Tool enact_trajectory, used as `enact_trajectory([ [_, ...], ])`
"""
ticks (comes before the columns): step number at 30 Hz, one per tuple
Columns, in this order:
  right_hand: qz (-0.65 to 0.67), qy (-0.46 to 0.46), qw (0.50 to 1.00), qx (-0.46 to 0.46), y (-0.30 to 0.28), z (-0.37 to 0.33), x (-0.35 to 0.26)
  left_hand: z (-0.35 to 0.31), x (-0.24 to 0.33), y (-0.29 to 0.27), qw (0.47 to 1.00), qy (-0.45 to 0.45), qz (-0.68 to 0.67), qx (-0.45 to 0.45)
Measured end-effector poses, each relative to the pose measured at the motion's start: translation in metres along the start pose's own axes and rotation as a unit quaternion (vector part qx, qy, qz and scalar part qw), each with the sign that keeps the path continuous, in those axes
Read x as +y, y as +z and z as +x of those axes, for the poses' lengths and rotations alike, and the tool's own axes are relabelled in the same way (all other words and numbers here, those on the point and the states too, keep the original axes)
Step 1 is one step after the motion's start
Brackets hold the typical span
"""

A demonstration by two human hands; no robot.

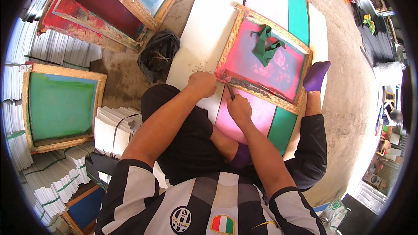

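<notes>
Wooden-framed printing screen (264,56), stained pink and red, lies tilted on a white board (204,26) spread over the concrete floor (344,95), near the board's right edge. A crumpled green cloth (266,45) rests on the mesh. The left hand (202,83) presses on the frame's near left corner with its fingers curled into a loose fist. The right hand (239,109), just beside it, has its fingers clenched around a thin dark tool (230,90) whose tip touches the frame's near rail. Under that rail lies a pink and green printed sheet (265,119). A foot in a purple sock (315,76) rests against the frame's right corner. A black plastic bag (157,54) sits on the floor off the board's left edge. Farther left stand a green-meshed screen (61,104), stacks of white sheets (65,178), and a red-stained frame (100,6) with a blue one leaning on it. Clutter lines the far right wall.
</notes>
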State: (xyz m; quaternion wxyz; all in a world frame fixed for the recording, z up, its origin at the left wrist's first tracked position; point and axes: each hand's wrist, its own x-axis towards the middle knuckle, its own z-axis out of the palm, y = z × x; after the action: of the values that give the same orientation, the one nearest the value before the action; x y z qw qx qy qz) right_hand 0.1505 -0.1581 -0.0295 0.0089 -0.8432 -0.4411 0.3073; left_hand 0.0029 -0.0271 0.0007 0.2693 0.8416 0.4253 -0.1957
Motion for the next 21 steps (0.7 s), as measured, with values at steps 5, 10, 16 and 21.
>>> enact_trajectory([
  [5, -0.03, 0.009, 1.0, 0.005, 0.009, -0.004, -0.003, 0.005, 0.001, 0.004, 0.999, 0.016, 0.011, 0.028],
  [10, -0.042, 0.004, 0.999, -0.01, 0.007, -0.007, -0.006, -0.002, 0.012, 0.006, 0.986, 0.138, 0.029, 0.09],
  [16, -0.015, -0.001, 1.0, -0.024, 0.001, -0.006, -0.006, 0.003, 0.008, 0.019, 0.965, 0.198, 0.128, 0.114],
  [21, 0.004, -0.007, 1.0, -0.023, 0.005, -0.002, 0.0, 0.005, 0.007, 0.02, 0.96, 0.196, 0.148, 0.138],
])
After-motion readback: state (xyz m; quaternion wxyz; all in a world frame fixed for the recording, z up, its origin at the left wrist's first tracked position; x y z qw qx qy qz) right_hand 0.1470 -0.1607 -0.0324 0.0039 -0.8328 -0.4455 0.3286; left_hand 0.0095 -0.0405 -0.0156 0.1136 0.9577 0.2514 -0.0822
